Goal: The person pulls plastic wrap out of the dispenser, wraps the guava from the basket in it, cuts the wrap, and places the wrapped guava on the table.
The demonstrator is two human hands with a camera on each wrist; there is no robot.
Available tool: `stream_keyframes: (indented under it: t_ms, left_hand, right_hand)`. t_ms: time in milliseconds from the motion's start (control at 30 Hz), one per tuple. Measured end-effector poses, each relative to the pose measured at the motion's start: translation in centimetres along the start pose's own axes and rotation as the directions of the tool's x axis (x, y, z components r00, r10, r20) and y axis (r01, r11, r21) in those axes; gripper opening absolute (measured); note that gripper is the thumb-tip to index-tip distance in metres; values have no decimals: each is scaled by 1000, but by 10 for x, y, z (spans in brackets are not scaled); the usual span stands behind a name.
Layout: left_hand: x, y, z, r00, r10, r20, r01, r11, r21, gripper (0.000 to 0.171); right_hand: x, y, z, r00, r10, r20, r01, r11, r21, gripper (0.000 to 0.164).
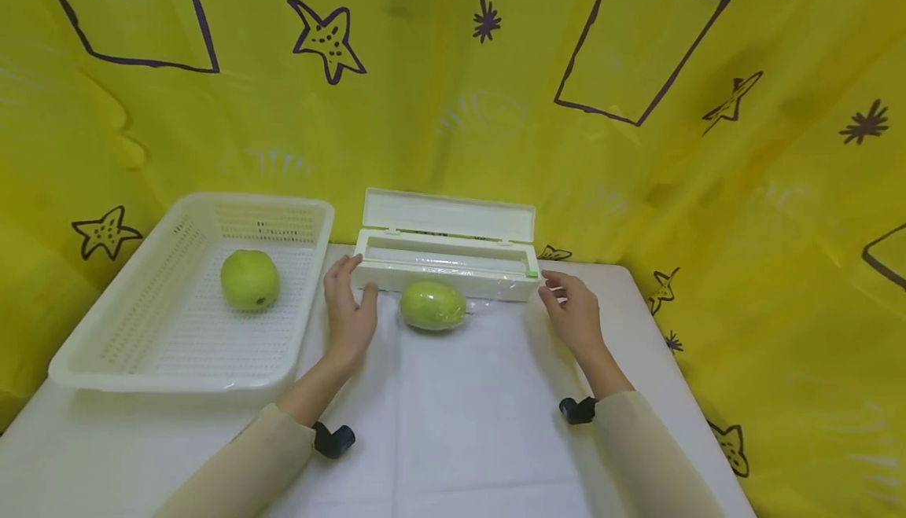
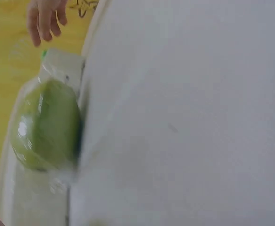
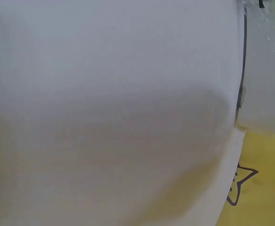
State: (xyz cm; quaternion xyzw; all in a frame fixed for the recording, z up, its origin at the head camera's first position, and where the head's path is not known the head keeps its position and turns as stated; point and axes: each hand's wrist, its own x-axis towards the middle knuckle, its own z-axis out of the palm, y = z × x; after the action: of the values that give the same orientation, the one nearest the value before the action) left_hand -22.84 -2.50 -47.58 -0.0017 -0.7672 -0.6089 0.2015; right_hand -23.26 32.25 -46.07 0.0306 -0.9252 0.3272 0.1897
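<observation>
1. Fruit [image 1: 428, 307] on the table [image 1: 481, 424], near the middle of its far edge, lying on its side under clear film [image 2: 23, 128], just in front of the white film dispenser [image 1: 453, 270].
2. Second fruit [image 1: 249, 280] in the white basket [image 1: 177, 383] toward the table's left edge, nearer the basket's right edge than its left; no film visible on it.
3. Lid [image 1: 449, 215] of the dispenser tipped up and back toward the table's far edge; green slider [image 1: 532, 273] at the right end.
4. Left hand [image 1: 350, 317] at the dispenser's left end, thumb and fingers spread well apart, nothing gripped; contact with the box hard to tell.
5. Right hand [image 1: 575, 315] beside the right end, fingers loosely bent, nothing held; seemingly just off the box in the left wrist view.
6. Step in hand, as judged: film-wrapping, with one fruit apparently covered and both hands set to handle the dispenser. Cannot tell if cut free of the roll.
7. Next move, as judged: probably calls for a light, even hold on both ends to steady or shift the dispenser, without nudging the wrapped fruit into a roll.
</observation>
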Motion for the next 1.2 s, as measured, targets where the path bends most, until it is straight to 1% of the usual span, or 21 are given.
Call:
stream_keyframes:
  t_ms: [67, 100, 167, 267, 367, 433, 467, 533, 667, 767, 833, 933, 1067, 1200]
  left_hand:
    - [3, -12, -9, 994, -113, -7, 113, 993, -22, 58]
    - [5, -17, -12, 989, -148, 5, 148, 988, -33, 62]
    - [10, -27, -17, 976, -209, 55, 212, 976, -56, 68]
    - [17, -37, -21, 952, -267, 152, 281, 956, -83, 67]
    - [22, -43, -21, 932, -288, 221, 315, 944, -99, 59]
    - [24, -47, -20, 926, -291, 239, 322, 941, -101, 54]
    - [25, -48, -19, 926, -291, 241, 326, 938, -117, 52]
    - [27, -51, -16, 930, -282, 238, 317, 940, -125, 53]
    - [33, -56, -8, 945, -253, 207, 285, 947, -144, 55]
    - [37, -60, -8, 960, -237, 151, 254, 961, -110, 51]
    - [37, -62, -10, 964, -238, 117, 247, 966, -78, 48]
    - [37, -65, -12, 967, -239, 90, 242, 970, -27, 45]
    - [38, -66, -13, 968, -234, 94, 235, 972, 1, 46]
    - [38, -66, -14, 968, -233, 92, 234, 972, 0, 44]
  right_hand:
    - [8, 0, -3, 1000, -31, -3, 30, 999, -26, 30]
    - [11, 0, -5, 999, -45, 2, 45, 998, -41, 30]
    - [18, 0, -7, 997, -72, 25, 73, 995, -69, 28]
    - [26, -1, -10, 990, -106, 90, 116, 986, -123, 27]
    - [34, -2, -11, 979, -119, 163, 147, 974, -170, 25]
    - [38, -3, -11, 972, -125, 198, 164, 967, -194, 22]
    - [39, -4, -11, 970, -123, 212, 167, 965, -202, 20]
    - [41, -6, -12, 966, -123, 229, 173, 961, -215, 17]
    - [45, -11, -13, 962, -128, 239, 186, 953, -238, 13]
    - [48, -14, -12, 958, -126, 256, 191, 949, -250, 13]
    - [49, -15, -11, 955, -116, 275, 189, 947, -259, 14]
    - [51, -16, -11, 948, -106, 300, 190, 945, -267, 15]
    - [53, -19, -12, 940, -114, 321, 203, 944, -260, 13]
    - [56, -23, -12, 931, -129, 342, 223, 942, -251, 12]
